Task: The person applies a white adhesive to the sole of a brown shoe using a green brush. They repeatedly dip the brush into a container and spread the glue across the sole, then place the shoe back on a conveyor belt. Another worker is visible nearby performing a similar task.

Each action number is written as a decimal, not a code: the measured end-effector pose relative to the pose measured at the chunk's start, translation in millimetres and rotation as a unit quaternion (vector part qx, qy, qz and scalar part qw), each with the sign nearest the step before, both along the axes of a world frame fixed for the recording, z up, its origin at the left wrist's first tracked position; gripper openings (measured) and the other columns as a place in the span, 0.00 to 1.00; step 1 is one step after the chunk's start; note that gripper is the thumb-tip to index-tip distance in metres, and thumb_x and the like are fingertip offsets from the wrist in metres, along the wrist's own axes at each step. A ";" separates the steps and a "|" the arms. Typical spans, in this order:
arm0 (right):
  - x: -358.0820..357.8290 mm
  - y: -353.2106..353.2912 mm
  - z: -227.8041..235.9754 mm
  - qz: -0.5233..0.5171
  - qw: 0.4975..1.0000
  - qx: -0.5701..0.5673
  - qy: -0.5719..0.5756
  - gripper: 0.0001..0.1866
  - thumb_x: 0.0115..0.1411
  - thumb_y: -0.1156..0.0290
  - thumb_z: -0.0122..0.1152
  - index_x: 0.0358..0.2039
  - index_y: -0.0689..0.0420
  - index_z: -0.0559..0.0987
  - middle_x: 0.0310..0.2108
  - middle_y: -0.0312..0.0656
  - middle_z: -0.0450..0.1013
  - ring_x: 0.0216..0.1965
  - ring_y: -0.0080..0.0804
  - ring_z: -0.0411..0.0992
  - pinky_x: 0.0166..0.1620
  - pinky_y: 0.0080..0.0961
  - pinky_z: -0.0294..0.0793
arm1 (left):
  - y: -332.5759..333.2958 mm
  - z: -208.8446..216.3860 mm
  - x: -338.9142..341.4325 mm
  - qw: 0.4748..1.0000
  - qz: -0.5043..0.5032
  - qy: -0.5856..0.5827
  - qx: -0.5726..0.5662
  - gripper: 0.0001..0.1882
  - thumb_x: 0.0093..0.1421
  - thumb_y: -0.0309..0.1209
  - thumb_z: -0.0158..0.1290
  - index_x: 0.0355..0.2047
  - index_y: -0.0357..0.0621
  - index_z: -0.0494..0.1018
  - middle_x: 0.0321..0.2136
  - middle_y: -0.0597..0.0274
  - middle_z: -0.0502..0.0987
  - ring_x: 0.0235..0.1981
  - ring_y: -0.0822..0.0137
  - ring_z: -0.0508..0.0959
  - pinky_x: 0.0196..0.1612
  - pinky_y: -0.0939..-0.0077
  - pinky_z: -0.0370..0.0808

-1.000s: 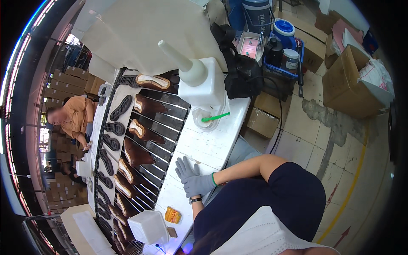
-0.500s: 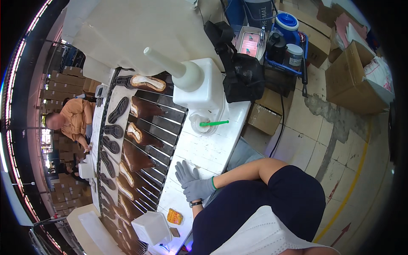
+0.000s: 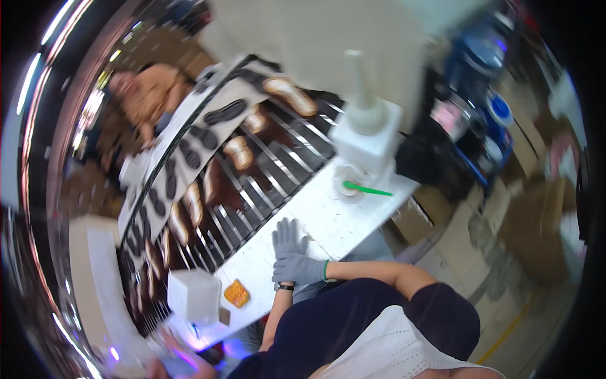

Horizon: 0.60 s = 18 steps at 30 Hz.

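We are resting our gloved right hand [image 3: 299, 268] over our left hand [image 3: 287, 239] on the white table [image 3: 328, 218]. Both are lying flat, fingers open, gripping nothing

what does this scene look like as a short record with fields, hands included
place: white worktable beside a slatted conveyor
hands: two grey-gloved hands, one laid over the other, resting at the table edge; which is left or right is unclear
held: nothing
conveyor load: shoes and dark soles in rows
on table: green-handled brush in a small pot, orange pad, white box
others: a person across the conveyor
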State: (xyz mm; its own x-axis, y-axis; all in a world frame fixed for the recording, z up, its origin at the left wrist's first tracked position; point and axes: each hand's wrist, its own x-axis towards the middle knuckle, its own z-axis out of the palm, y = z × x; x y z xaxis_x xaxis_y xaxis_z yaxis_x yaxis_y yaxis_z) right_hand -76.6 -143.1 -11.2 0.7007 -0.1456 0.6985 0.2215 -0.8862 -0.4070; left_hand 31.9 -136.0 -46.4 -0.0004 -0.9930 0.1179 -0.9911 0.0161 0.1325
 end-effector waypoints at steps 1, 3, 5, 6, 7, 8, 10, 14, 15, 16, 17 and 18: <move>1.2 -0.7 0.3 -0.003 1.000 -0.007 0.012 0.06 0.50 0.66 0.59 0.31 0.46 0.77 0.28 0.33 0.71 0.38 0.29 0.70 0.49 0.30 0.67 | -0.5 4.5 -2.7 1.000 -0.002 0.010 -0.006 0.38 0.61 0.48 0.53 0.69 0.50 0.57 0.70 0.49 0.54 0.71 0.49 0.51 0.70 0.46 0.48; 2.5 1.7 5.3 -0.011 1.000 -0.009 0.007 0.09 0.51 0.67 0.58 0.35 0.46 0.79 0.31 0.33 0.72 0.39 0.29 0.71 0.50 0.30 0.68 | 2.6 11.6 -5.8 0.999 -0.001 0.026 -0.020 0.38 0.61 0.48 0.52 0.68 0.48 0.57 0.69 0.48 0.54 0.71 0.49 0.52 0.69 0.45 0.49; 1.5 0.3 10.0 -0.004 0.999 -0.021 0.043 0.19 0.53 0.68 0.56 0.47 0.47 0.80 0.36 0.34 0.75 0.42 0.30 0.71 0.51 0.28 0.66 | 3.5 13.2 -6.1 0.999 -0.013 0.039 -0.034 0.38 0.61 0.48 0.52 0.68 0.47 0.58 0.69 0.48 0.55 0.71 0.48 0.52 0.69 0.45 0.50; 2.1 -1.7 12.3 0.010 0.997 -0.024 0.070 0.21 0.54 0.68 0.56 0.50 0.48 0.78 0.37 0.34 0.75 0.42 0.30 0.71 0.52 0.29 0.66 | 1.8 12.1 -5.5 0.998 -0.014 0.042 -0.039 0.37 0.62 0.47 0.52 0.67 0.46 0.58 0.69 0.48 0.55 0.71 0.48 0.52 0.69 0.46 0.50; 1.0 -3.1 15.3 0.020 0.995 -0.025 0.099 0.23 0.54 0.68 0.55 0.53 0.48 0.77 0.38 0.35 0.75 0.43 0.31 0.71 0.53 0.30 0.65 | 0.2 10.3 -6.4 0.998 -0.018 0.046 -0.040 0.36 0.62 0.46 0.52 0.67 0.45 0.58 0.68 0.48 0.56 0.70 0.48 0.53 0.69 0.47 0.51; 0.2 -3.6 19.9 0.029 0.991 -0.023 0.127 0.25 0.55 0.69 0.55 0.56 0.48 0.76 0.39 0.36 0.75 0.43 0.31 0.71 0.54 0.31 0.64 | 0.9 9.2 -6.3 0.998 -0.024 0.048 -0.038 0.36 0.62 0.45 0.52 0.67 0.44 0.59 0.68 0.48 0.56 0.70 0.48 0.54 0.69 0.48 0.51; 0.6 -7.9 39.2 0.094 0.969 -0.043 0.224 0.33 0.54 0.61 0.62 0.62 0.47 0.70 0.42 0.37 0.75 0.46 0.34 0.71 0.57 0.38 0.62 | 5.4 10.3 -4.7 0.996 -0.020 0.070 -0.041 0.35 0.63 0.46 0.51 0.67 0.44 0.59 0.68 0.48 0.56 0.70 0.48 0.54 0.69 0.48 0.51; 6.9 -6.2 58.8 0.158 0.940 -0.028 0.300 0.39 0.46 0.51 0.70 0.60 0.46 0.72 0.44 0.39 0.76 0.49 0.37 0.73 0.63 0.43 0.59 | 2.8 9.0 -7.6 0.994 -0.022 0.097 -0.053 0.34 0.63 0.45 0.50 0.66 0.43 0.59 0.68 0.48 0.56 0.70 0.49 0.54 0.70 0.50 0.50; 8.4 -4.1 56.2 0.157 0.940 -0.022 0.302 0.38 0.46 0.50 0.70 0.58 0.46 0.73 0.43 0.39 0.76 0.49 0.37 0.73 0.63 0.43 0.59 | 2.0 11.5 -8.5 0.993 -0.026 0.105 -0.050 0.34 0.63 0.45 0.50 0.66 0.43 0.60 0.68 0.48 0.56 0.70 0.49 0.54 0.70 0.50 0.49; 10.1 -1.8 51.3 0.158 0.940 -0.015 0.302 0.37 0.45 0.50 0.70 0.57 0.46 0.74 0.43 0.39 0.76 0.49 0.36 0.73 0.63 0.43 0.59 | 3.3 15.6 -7.6 0.992 -0.029 0.112 -0.046 0.34 0.63 0.45 0.50 0.66 0.43 0.60 0.68 0.48 0.56 0.70 0.49 0.54 0.70 0.50 0.49; 12.2 0.4 44.1 0.145 0.948 -0.031 0.280 0.33 0.45 0.48 0.69 0.51 0.48 0.76 0.41 0.38 0.77 0.47 0.36 0.74 0.62 0.42 0.61 | 5.3 19.4 -5.8 0.992 -0.032 0.118 -0.044 0.33 0.64 0.44 0.50 0.65 0.43 0.60 0.67 0.47 0.57 0.69 0.50 0.55 0.70 0.51 0.50; 10.7 4.5 36.7 0.138 0.954 -0.030 0.263 0.32 0.45 0.49 0.69 0.50 0.48 0.77 0.41 0.38 0.77 0.47 0.36 0.74 0.62 0.42 0.62 | 7.6 18.2 -6.7 0.992 -0.027 0.112 -0.044 0.33 0.64 0.44 0.50 0.65 0.43 0.60 0.67 0.47 0.58 0.69 0.50 0.55 0.70 0.51 0.50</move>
